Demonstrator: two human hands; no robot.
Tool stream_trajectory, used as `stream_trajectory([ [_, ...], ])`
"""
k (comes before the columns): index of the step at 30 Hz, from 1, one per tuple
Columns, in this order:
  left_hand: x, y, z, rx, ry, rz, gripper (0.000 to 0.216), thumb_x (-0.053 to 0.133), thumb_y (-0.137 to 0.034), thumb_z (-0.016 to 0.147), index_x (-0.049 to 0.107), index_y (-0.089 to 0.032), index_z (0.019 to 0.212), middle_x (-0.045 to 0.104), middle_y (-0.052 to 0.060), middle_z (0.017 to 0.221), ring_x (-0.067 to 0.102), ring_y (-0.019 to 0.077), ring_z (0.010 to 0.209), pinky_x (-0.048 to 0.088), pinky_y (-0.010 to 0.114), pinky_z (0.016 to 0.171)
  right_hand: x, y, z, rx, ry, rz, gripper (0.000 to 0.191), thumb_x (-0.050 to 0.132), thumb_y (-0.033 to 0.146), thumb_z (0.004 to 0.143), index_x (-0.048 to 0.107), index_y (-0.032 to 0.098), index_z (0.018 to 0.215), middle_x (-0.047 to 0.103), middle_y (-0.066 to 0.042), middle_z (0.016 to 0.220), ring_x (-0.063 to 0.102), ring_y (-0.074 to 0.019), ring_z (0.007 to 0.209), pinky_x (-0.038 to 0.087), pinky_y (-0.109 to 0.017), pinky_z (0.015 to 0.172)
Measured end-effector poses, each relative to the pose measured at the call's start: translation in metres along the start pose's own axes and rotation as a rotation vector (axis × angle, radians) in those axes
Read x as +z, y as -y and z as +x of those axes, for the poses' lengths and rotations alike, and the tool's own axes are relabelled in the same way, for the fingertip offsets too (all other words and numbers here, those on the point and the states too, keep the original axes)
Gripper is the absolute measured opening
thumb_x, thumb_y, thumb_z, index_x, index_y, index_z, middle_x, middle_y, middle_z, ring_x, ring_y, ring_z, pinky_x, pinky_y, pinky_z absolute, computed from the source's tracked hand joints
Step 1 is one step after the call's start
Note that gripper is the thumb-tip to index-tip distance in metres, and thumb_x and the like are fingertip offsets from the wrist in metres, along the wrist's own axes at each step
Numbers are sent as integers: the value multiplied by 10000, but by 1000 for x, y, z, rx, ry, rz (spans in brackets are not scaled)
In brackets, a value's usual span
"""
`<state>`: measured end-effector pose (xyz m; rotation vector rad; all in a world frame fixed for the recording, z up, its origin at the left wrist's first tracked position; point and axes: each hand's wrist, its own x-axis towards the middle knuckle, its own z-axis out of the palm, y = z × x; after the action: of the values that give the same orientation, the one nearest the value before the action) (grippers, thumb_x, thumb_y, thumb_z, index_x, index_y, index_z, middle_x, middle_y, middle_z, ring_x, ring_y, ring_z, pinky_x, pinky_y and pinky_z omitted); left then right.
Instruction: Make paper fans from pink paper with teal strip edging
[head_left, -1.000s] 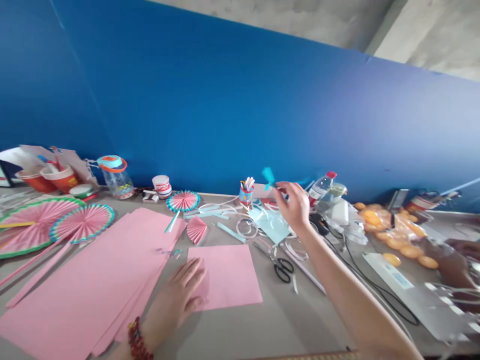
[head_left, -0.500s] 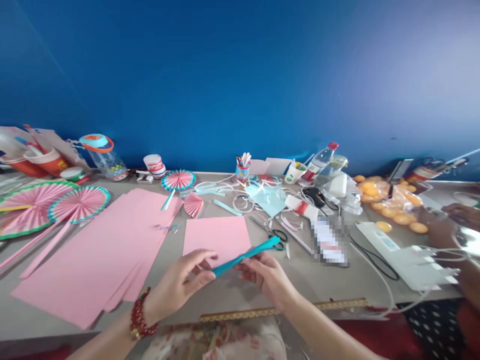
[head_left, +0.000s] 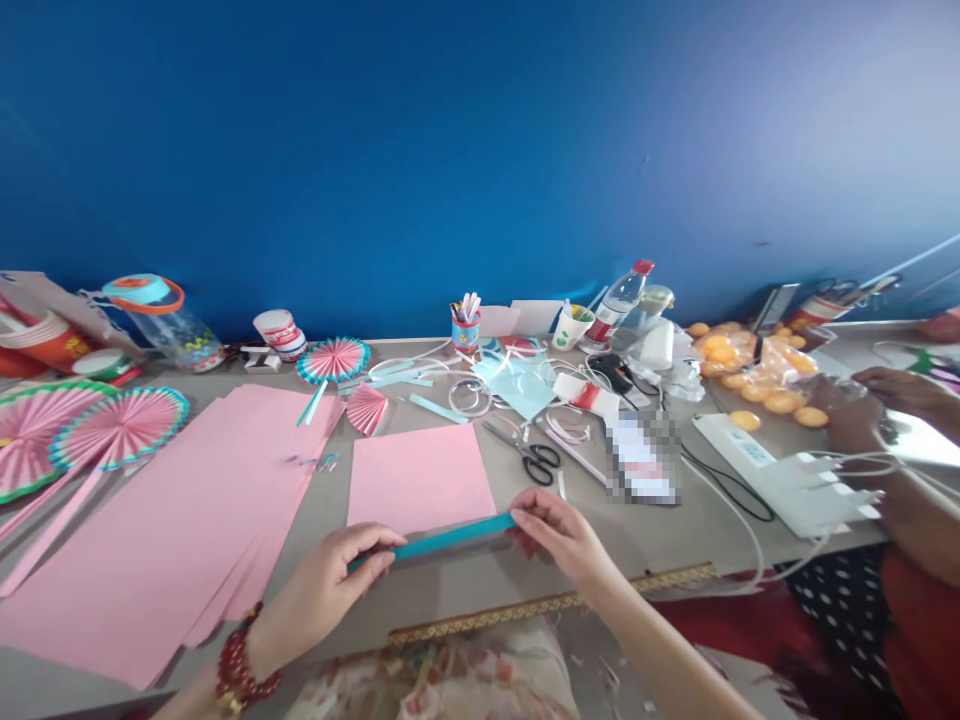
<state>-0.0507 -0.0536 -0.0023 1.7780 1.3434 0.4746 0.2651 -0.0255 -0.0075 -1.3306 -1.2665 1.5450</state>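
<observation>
Between my two hands stretches a narrow teal folded paper strip [head_left: 454, 537], held just over the near side of the table. My left hand [head_left: 345, 570] pinches its left end between thumb and fingers. At the other end, my right hand [head_left: 551, 530] grips the strip with thumb and fingertips. Right behind the strip lies a square pink paper sheet [head_left: 420, 475]. Black-handled scissors [head_left: 538, 460] rest beyond my right hand. A larger stack of pink paper [head_left: 172, 520] spreads to the left of my left hand.
Finished pink paper fans [head_left: 124, 425] lie at the left, and a small fan [head_left: 334, 362] farther back. A power strip [head_left: 757, 465], a plastic bottle [head_left: 622, 300] and orange balls [head_left: 780, 400] are to the right. Another person's arm [head_left: 900, 410] reaches in at far right.
My left hand has moved left to the strip's end, and my right hand has come to its right end. The strip now lies more level. The view has shifted slightly right.
</observation>
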Motion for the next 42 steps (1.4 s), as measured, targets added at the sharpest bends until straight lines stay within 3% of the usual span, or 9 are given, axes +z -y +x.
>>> stream_trajectory([
  [7,1,15,-1,188,-226,510,240,484,-342,973,654,-277,1129,683,45,1120,669,224,1008,552,342,855,6,3,-3,-68,134,-582,104,540,276,879,626,225,848,662,19,678,571,-140,605,389,-230,586],
  [11,7,13,-3,321,-378,697,251,541,-346,944,657,-249,1143,668,72,1181,590,273,1173,524,406,959,13,12,-3,-59,192,-703,100,543,196,830,632,233,805,672,34,665,575,-136,610,360,-212,586],
  [15,28,0,-3,494,-374,743,377,540,-302,932,590,-224,1297,650,75,1267,576,232,1195,521,316,965,16,12,-1,-58,236,-677,100,542,209,843,633,237,811,688,39,669,587,-133,617,351,-202,587],
  [19,54,-10,5,739,-282,886,447,544,-289,914,554,-214,1355,589,59,1394,488,234,1307,416,383,1095,21,12,4,-94,239,-773,112,534,223,856,636,236,811,681,36,671,576,-130,605,333,-204,579],
  [25,67,7,18,814,-260,985,655,521,-604,896,541,-153,1369,534,119,1451,402,263,1370,409,388,1064,7,19,17,-183,98,-972,152,537,312,877,671,243,872,680,10,702,579,-149,608,323,-228,565],
  [28,68,16,22,856,-306,1000,601,521,-587,907,571,-173,1339,555,106,1430,398,267,1371,369,394,1090,-13,28,30,-265,-19,-989,187,505,328,898,670,240,878,696,-7,744,599,-163,638,350,-242,583],
  [32,72,20,26,856,-343,984,558,505,-582,918,596,-189,1304,552,96,1432,381,276,1382,323,423,1127,-32,50,65,-387,-78,-986,197,495,334,908,663,242,861,686,-2,733,605,-165,640,379,-248,593],
  [35,73,20,27,844,-316,996,628,497,-601,913,541,-173,1369,524,103,1460,367,275,1394,332,413,1133,-34,72,112,-556,-163,-974,190,503,310,897,664,231,838,704,-9,807,629,-167,726,426,-245,655],
  [42,77,27,34,896,-511,1150,338,455,-281,995,600,-230,1295,577,17,1425,461,194,1359,246,397,1217,-26,113,235,-643,-356,-968,179,516,234,876,684,216,933,720,-46,934,640,-200,840,462,-285,745],
])
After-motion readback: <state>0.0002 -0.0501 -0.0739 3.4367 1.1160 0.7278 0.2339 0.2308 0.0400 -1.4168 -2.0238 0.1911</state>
